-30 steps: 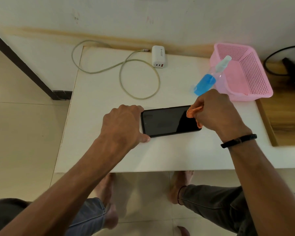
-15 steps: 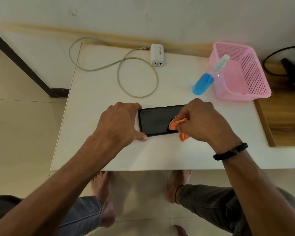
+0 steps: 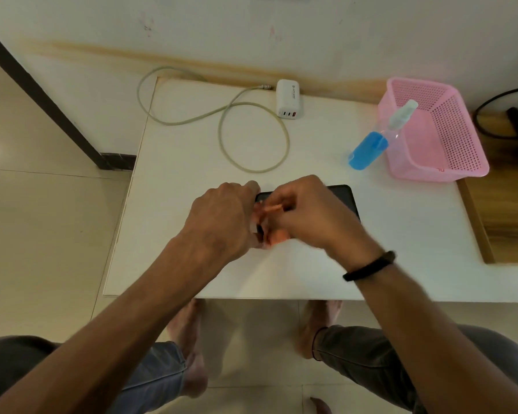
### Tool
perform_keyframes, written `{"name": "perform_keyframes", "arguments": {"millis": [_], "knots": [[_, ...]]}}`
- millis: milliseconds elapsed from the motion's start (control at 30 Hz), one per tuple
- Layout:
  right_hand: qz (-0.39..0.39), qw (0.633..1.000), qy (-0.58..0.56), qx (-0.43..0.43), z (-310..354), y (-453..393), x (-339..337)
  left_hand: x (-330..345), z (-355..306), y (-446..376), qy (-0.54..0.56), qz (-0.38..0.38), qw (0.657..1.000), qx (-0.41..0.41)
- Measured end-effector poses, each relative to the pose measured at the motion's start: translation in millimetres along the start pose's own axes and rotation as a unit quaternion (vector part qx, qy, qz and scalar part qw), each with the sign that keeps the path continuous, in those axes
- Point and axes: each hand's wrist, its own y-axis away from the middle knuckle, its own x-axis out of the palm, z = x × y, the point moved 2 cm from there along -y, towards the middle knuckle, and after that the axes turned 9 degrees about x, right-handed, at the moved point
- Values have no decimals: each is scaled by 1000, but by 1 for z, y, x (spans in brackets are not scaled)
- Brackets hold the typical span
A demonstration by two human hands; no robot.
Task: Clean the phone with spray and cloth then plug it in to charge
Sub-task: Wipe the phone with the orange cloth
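Head view: black phone point(image 3: 346, 201) flat on white table point(image 3: 401, 234), mostly hidden under both hands. Left hand point(image 3: 222, 219) curled over phone's left end, gripping it. Right hand point(image 3: 308, 216) pinches orange cloth point(image 3: 277, 236) against screen. Blue spray bottle point(image 3: 371, 147) leans on pink basket point(image 3: 437, 130). White charger point(image 3: 289, 98), looped cable point(image 3: 251, 135) near wall.

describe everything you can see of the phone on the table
The phone is a dark, flat slab with rounded corners, lying flat on the white table, long side across the view. Only its right end shows. The left hand grips its left end; the right hand presses an orange cloth on its screen.
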Motion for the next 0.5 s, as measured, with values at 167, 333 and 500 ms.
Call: {"name": "perform_keyframes", "arguments": {"millis": [167, 333, 500], "knots": [[90, 931, -345, 73, -12, -6, -48, 0, -2, 2, -8, 15, 1000, -8], [47, 911, -398, 94, -28, -4, -80, -1, -2, 2, -14, 21, 1000, -9], [56, 878, -463, 103, -30, -2, -90, -2, -3, 3, -15, 23, 1000, -8]]}}
